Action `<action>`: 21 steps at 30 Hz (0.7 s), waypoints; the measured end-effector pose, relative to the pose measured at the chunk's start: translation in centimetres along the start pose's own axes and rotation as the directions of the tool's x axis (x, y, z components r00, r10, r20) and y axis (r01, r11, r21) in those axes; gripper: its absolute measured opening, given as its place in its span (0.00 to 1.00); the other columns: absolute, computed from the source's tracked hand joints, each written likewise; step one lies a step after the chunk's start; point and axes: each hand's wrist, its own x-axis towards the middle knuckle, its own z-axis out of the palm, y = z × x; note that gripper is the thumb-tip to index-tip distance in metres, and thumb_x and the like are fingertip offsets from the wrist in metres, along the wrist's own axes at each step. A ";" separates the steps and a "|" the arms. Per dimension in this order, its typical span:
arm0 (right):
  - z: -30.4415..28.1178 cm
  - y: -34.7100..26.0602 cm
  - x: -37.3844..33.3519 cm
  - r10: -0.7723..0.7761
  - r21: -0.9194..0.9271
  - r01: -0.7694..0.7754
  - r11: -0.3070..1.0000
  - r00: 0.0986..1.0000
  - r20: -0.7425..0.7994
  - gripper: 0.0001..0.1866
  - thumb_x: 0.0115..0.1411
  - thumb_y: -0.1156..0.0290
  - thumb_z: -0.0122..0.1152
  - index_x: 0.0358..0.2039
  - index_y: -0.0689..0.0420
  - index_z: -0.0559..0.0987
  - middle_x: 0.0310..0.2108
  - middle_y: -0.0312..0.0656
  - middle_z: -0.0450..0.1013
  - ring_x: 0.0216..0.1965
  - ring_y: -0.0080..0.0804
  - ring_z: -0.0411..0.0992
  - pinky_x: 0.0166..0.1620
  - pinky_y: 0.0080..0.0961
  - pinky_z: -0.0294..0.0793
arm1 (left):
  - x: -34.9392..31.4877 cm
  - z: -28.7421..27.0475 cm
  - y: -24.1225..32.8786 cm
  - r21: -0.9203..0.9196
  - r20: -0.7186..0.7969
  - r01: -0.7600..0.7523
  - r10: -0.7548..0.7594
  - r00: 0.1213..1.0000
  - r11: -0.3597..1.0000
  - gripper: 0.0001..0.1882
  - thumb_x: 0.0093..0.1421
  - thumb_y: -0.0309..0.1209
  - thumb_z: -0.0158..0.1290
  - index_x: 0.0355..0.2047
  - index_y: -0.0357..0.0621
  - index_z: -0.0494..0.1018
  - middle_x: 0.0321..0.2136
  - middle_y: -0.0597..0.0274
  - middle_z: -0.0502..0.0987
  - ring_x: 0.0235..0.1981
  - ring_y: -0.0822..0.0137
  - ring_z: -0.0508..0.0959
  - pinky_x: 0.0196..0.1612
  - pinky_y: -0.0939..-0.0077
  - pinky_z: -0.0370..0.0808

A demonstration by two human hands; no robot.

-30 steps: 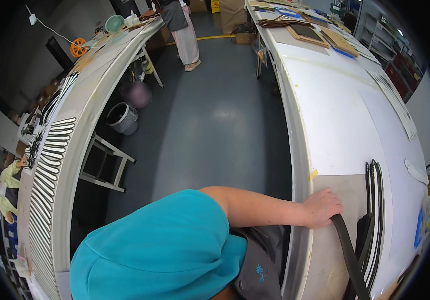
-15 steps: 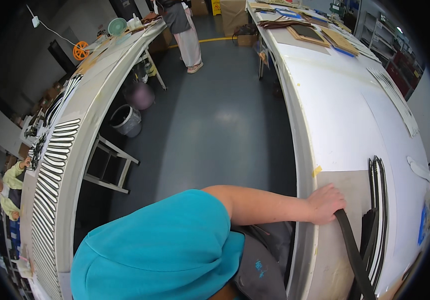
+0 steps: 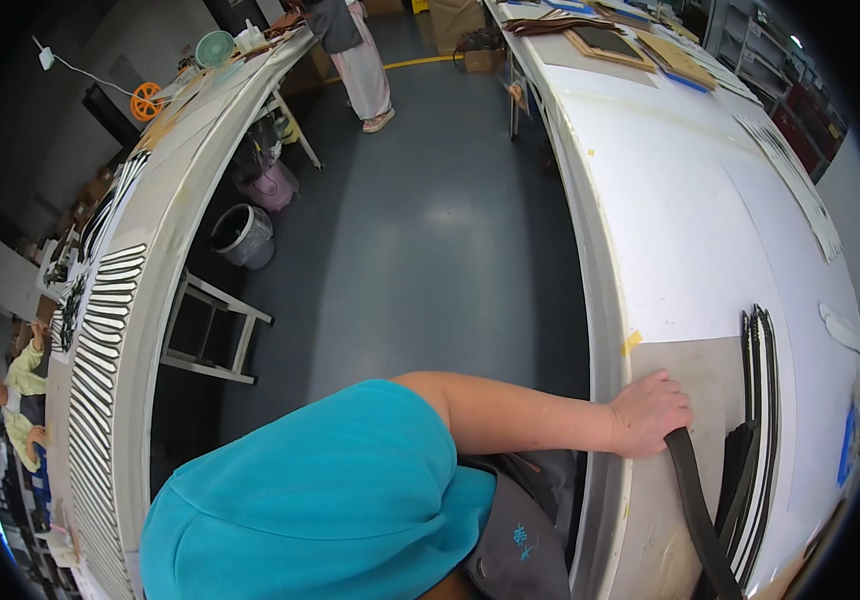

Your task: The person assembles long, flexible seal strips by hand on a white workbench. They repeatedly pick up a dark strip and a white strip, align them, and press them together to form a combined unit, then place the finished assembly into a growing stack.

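My left hand [image 3: 652, 414] is closed on the end of a long dark strap [image 3: 696, 505], on the near part of the right-hand table. From my fingers the strap runs down toward the lower edge of the view. Beside it, to the right, lies a bundle of black strips [image 3: 758, 400], some with pale edges showing between them. Under my hand is a grey-beige sheet [image 3: 685, 375] on the white tabletop. My left arm comes across from a teal sleeve. My right hand is out of view.
The white right-hand table [image 3: 650, 230] carries framed boards [image 3: 610, 48] at its far end and pale strips [image 3: 795, 185] along its far side. On the left table are rows of black-and-white strips [image 3: 95, 390]. A bin [image 3: 243, 237] and a stool [image 3: 212, 330] stand below it. Other people work nearby.
The view has shifted slightly. My left hand stays on the strap's end, which lies at nearly the same place on the table. The person at the far end shows a little less.
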 end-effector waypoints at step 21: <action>0.1 0.2 -1.0 -0.087 -0.077 0.087 0.993 0.996 0.000 0.09 0.52 0.76 0.76 0.31 0.60 0.83 0.19 0.30 0.68 0.22 0.28 0.68 0.30 0.23 0.65 | -0.1 0.1 -0.3 0.040 -0.001 -0.040 0.040 0.999 0.998 0.13 0.48 0.27 0.60 0.37 0.52 0.80 0.32 0.66 0.75 0.40 0.63 0.74 0.49 0.67 0.66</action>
